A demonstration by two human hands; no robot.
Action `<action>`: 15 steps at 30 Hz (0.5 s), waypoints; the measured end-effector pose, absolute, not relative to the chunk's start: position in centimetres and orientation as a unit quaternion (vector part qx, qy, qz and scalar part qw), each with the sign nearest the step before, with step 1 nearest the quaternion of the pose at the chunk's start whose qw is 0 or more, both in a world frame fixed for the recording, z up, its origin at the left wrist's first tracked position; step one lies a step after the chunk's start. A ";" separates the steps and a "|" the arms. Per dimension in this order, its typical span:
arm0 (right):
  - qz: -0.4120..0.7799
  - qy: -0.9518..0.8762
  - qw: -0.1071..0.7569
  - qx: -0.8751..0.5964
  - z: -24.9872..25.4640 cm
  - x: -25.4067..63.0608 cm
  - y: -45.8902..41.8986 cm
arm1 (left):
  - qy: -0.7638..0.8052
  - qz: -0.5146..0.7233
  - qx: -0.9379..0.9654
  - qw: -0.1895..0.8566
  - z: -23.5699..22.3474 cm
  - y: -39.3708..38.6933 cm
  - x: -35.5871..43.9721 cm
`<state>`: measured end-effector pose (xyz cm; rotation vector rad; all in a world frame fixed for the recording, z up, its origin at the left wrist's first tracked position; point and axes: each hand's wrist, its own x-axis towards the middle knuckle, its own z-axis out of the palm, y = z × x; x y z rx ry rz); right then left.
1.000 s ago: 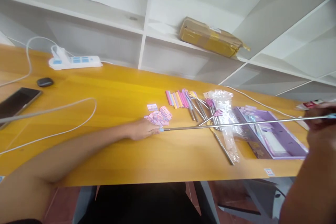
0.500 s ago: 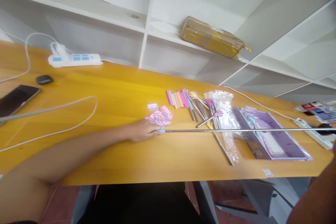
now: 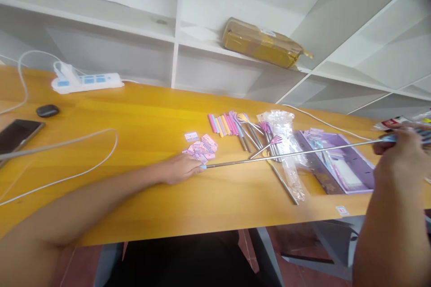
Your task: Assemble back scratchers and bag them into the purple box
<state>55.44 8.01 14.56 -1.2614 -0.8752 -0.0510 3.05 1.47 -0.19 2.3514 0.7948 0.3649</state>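
A telescopic back scratcher (image 3: 303, 151) spans the view, its thin metal rod drawn out long above the table. Its light blue left end is gripped by my left hand (image 3: 180, 168), close to the table top. On the far right, my right hand (image 3: 400, 150) is closed around the other light blue end, which sticks out past the fingers. Beside my left hand is a pile of small pink printed cards (image 3: 204, 145). Behind the rod are several back scratchers (image 3: 257, 132) with purple, yellow and pink hand-shaped heads, and a row of pastel tubes (image 3: 222, 124).
Clear plastic bags (image 3: 283, 136) lie beside a purple box (image 3: 362, 163) holding packets. At the left are a phone (image 3: 22, 134), a small black case (image 3: 47, 110), a power strip (image 3: 89, 83) and loose cables. A taped parcel (image 3: 262, 42) rests on the shelf.
My right hand first went out past the right edge, stretching the rod, then came back left and up. The rod now looks shorter and tilts up to the right. My left hand kept its hold.
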 end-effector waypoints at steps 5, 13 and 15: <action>0.036 -0.392 0.665 -0.635 12.1 48.9 9.8 | 0.303 0.165 0.879 0.330 -0.4 1.5 2.6; 0.007 -0.410 0.725 -0.553 12.5 46.1 11.4 | 0.304 0.151 0.882 0.326 -0.3 1.6 2.0; 0.024 -0.421 0.723 -0.548 12.7 46.6 11.4 | 0.310 0.158 0.882 0.319 -0.4 1.6 2.0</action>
